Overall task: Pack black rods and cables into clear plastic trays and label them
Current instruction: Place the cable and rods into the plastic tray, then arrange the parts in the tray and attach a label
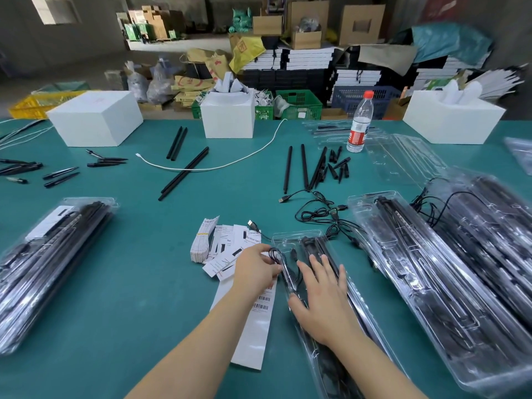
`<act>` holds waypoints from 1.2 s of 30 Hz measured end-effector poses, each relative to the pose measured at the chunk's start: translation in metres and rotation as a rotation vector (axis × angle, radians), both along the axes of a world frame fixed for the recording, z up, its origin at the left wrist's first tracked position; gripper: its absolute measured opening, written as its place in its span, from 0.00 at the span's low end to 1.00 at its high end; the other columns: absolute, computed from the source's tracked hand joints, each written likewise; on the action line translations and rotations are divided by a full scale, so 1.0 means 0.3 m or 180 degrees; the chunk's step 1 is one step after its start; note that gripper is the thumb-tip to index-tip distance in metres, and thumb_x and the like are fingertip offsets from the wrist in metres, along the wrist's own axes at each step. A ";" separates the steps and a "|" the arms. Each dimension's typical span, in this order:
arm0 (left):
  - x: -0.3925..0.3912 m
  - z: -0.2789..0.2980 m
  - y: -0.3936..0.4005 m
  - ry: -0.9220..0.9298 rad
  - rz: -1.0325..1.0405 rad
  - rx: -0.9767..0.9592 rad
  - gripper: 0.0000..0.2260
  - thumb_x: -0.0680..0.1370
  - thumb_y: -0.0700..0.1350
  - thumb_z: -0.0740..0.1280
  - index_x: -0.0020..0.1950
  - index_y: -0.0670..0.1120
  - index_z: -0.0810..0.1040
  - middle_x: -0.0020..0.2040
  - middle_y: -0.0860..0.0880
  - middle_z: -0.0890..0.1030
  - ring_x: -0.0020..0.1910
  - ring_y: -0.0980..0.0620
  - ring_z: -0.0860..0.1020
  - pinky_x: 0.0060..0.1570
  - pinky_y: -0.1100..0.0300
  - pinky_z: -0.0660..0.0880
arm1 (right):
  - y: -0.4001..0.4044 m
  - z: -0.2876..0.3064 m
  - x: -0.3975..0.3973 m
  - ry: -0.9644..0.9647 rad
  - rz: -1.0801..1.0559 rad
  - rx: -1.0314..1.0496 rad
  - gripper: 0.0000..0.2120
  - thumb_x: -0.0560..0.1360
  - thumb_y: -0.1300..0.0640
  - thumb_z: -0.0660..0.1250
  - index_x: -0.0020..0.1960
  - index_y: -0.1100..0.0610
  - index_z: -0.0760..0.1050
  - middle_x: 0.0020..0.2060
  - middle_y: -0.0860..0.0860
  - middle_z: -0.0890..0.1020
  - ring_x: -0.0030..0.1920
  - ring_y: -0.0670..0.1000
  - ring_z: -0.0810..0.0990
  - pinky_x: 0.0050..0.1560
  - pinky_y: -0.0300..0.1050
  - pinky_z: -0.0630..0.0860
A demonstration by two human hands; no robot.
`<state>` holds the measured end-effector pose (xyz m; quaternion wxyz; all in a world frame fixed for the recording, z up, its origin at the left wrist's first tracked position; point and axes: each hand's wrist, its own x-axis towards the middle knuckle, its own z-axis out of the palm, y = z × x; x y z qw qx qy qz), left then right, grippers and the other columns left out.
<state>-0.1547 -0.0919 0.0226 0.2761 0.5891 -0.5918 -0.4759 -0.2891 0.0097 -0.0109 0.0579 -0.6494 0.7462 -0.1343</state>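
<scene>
A clear plastic tray (290, 240) lies in front of me on the green table, holding black rods (322, 249) and a black cable (277, 256). My left hand (256, 269) pinches the cable at the tray's left edge. My right hand (322, 298) lies flat with fingers spread on top of the tray. A long white label sheet (253, 326) with barcodes lies under my left wrist. Small white label cards (221, 249) are piled just beyond my left hand.
Stacks of filled clear trays sit at the left (43, 260) and right (449, 283). Loose black rods (305, 168), a tangle of black USB cables (319, 208), a water bottle (359, 125), a white cable (230, 165) and white boxes (95, 119) lie farther back.
</scene>
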 end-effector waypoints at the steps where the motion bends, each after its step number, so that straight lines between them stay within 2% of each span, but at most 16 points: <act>1: -0.002 0.000 -0.001 -0.0093 -0.0034 -0.0102 0.21 0.73 0.36 0.76 0.64 0.45 0.78 0.40 0.49 0.81 0.27 0.54 0.77 0.30 0.61 0.76 | 0.000 0.000 0.000 -0.0010 -0.0001 -0.0010 0.38 0.71 0.36 0.45 0.80 0.48 0.54 0.80 0.51 0.53 0.80 0.53 0.42 0.76 0.60 0.31; 5: -0.006 -0.008 0.000 -0.0326 -0.0047 -0.0344 0.15 0.74 0.39 0.75 0.61 0.46 0.83 0.39 0.49 0.82 0.28 0.56 0.75 0.41 0.58 0.79 | 0.000 0.002 0.001 0.0008 -0.0005 0.0000 0.38 0.71 0.37 0.46 0.80 0.48 0.54 0.80 0.52 0.53 0.80 0.53 0.42 0.76 0.59 0.31; 9: -0.011 -0.012 -0.002 -0.0281 0.0045 -0.0351 0.13 0.74 0.42 0.76 0.58 0.47 0.84 0.39 0.50 0.83 0.30 0.55 0.77 0.44 0.57 0.80 | 0.000 0.005 0.003 0.0002 -0.0005 -0.0010 0.38 0.71 0.37 0.46 0.80 0.48 0.54 0.80 0.52 0.53 0.80 0.53 0.42 0.76 0.59 0.31; 13: -0.023 -0.010 -0.011 -0.0256 0.0124 -0.0283 0.09 0.71 0.42 0.78 0.47 0.48 0.81 0.37 0.48 0.83 0.35 0.49 0.82 0.46 0.51 0.81 | 0.004 0.011 0.002 -0.0028 0.0011 0.0016 0.37 0.72 0.38 0.48 0.80 0.48 0.54 0.80 0.52 0.53 0.80 0.53 0.42 0.76 0.60 0.31; 15: -0.030 -0.012 -0.018 -0.0396 0.0059 -0.0284 0.08 0.71 0.42 0.78 0.40 0.51 0.80 0.36 0.50 0.83 0.38 0.49 0.83 0.46 0.54 0.81 | 0.005 0.013 0.001 -0.0019 0.0013 0.0023 0.37 0.73 0.38 0.49 0.80 0.48 0.54 0.80 0.52 0.53 0.80 0.53 0.42 0.76 0.60 0.32; 17: -0.032 -0.012 -0.019 -0.0577 -0.0057 -0.0321 0.07 0.73 0.44 0.76 0.37 0.53 0.82 0.34 0.54 0.82 0.36 0.52 0.81 0.43 0.59 0.79 | 0.006 0.016 0.002 -0.0003 0.0017 0.0033 0.37 0.73 0.38 0.50 0.80 0.47 0.54 0.80 0.52 0.53 0.80 0.53 0.42 0.76 0.60 0.32; 19: -0.032 -0.008 -0.020 -0.0589 -0.0132 -0.0291 0.04 0.76 0.44 0.73 0.42 0.51 0.85 0.33 0.54 0.82 0.32 0.54 0.78 0.38 0.62 0.76 | 0.006 0.019 0.002 -0.0013 0.0019 0.0037 0.37 0.73 0.38 0.51 0.80 0.47 0.54 0.80 0.52 0.53 0.80 0.53 0.42 0.76 0.60 0.31; 23: -0.014 0.008 -0.024 -0.0386 -0.0134 0.0083 0.14 0.77 0.37 0.63 0.40 0.51 0.84 0.22 0.56 0.76 0.20 0.57 0.65 0.24 0.68 0.63 | 0.006 0.023 0.003 -0.0052 0.0003 0.0040 0.37 0.73 0.37 0.52 0.80 0.46 0.55 0.80 0.52 0.53 0.80 0.52 0.41 0.76 0.59 0.32; 26: 0.012 0.022 -0.022 -0.0162 0.0032 0.0294 0.13 0.77 0.35 0.62 0.44 0.46 0.85 0.19 0.56 0.72 0.17 0.56 0.61 0.21 0.67 0.59 | 0.007 0.023 0.005 -0.0031 -0.0015 0.0055 0.39 0.71 0.34 0.49 0.80 0.46 0.55 0.80 0.51 0.53 0.80 0.51 0.41 0.76 0.60 0.32; 28: 0.024 0.028 -0.019 -0.0262 0.0064 0.0114 0.09 0.77 0.38 0.66 0.45 0.46 0.85 0.25 0.54 0.77 0.19 0.57 0.66 0.24 0.66 0.64 | 0.007 0.021 0.005 0.0021 -0.0027 0.0074 0.41 0.70 0.31 0.47 0.80 0.45 0.55 0.80 0.51 0.53 0.80 0.51 0.40 0.76 0.60 0.32; 30: 0.028 0.041 -0.011 -0.0558 -0.0080 -0.0264 0.05 0.77 0.41 0.69 0.49 0.47 0.84 0.38 0.52 0.83 0.29 0.58 0.75 0.34 0.63 0.72 | 0.005 0.018 0.005 0.0125 -0.0029 0.0092 0.42 0.69 0.28 0.47 0.79 0.45 0.55 0.80 0.51 0.53 0.80 0.52 0.41 0.76 0.61 0.33; 33: 0.022 0.062 0.015 -0.1171 -0.0610 -0.0703 0.14 0.76 0.48 0.73 0.61 0.49 0.82 0.54 0.52 0.83 0.50 0.53 0.80 0.50 0.60 0.75 | 0.003 0.014 0.005 0.0258 -0.0035 0.0114 0.43 0.69 0.26 0.46 0.79 0.45 0.55 0.80 0.51 0.53 0.80 0.52 0.41 0.76 0.61 0.34; 36: 0.007 0.060 0.033 -0.2037 -0.1115 -0.0925 0.21 0.74 0.55 0.74 0.66 0.53 0.79 0.64 0.51 0.78 0.60 0.49 0.78 0.57 0.56 0.75 | 0.003 0.011 0.004 0.0342 -0.0044 0.0156 0.45 0.68 0.24 0.45 0.79 0.44 0.54 0.80 0.51 0.52 0.80 0.52 0.40 0.76 0.61 0.34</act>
